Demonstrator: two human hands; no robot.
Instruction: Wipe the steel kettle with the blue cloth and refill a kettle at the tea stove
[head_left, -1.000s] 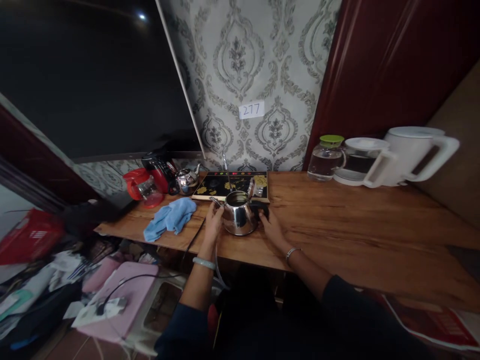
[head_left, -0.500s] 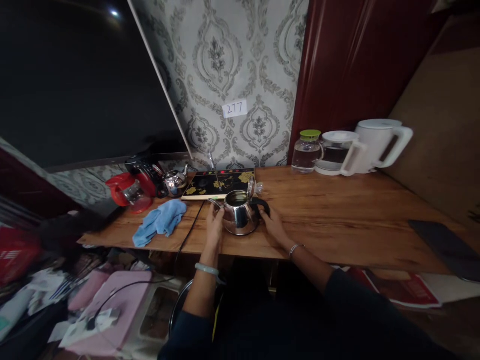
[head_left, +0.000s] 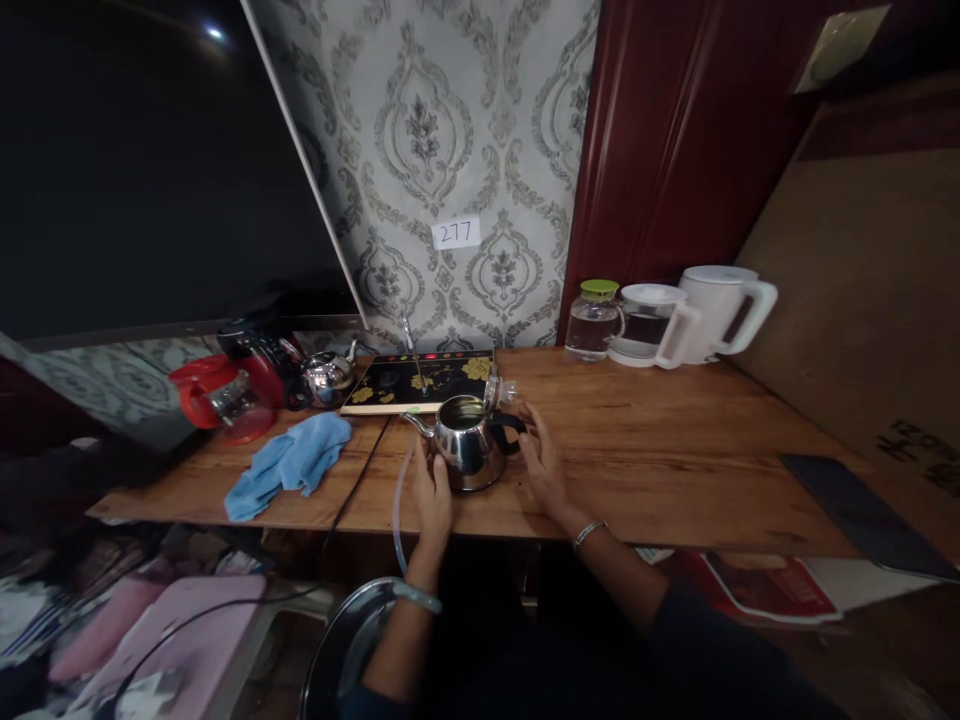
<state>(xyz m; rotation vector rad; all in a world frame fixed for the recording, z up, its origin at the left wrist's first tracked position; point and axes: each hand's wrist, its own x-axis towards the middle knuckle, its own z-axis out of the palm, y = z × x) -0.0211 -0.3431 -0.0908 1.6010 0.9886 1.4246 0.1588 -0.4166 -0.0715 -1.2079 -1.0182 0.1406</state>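
Observation:
A shiny steel kettle stands near the front of the wooden table, its mouth uncovered and its lid tipped up at the handle side. Its spout points left. My left hand is against the kettle's left side below the spout, thumb up and fingers partly hidden. At the black handle, my right hand holds on from the right, thumb in front. Just behind the kettle lies a black cooktop with gold flowers, a thin metal tap rising over it.
A blue cloth, a red-lidded glass jug and a small steel teapot are on the left. Water jug, glass pitcher and white jug stand back right. A dark flat slab lies right; a metal-rimmed bucket is below.
My view has shifted right. My left hand has slid lower along the kettle's side, and a clear hose and more of the bucket now show. The kettle stays about where it was.

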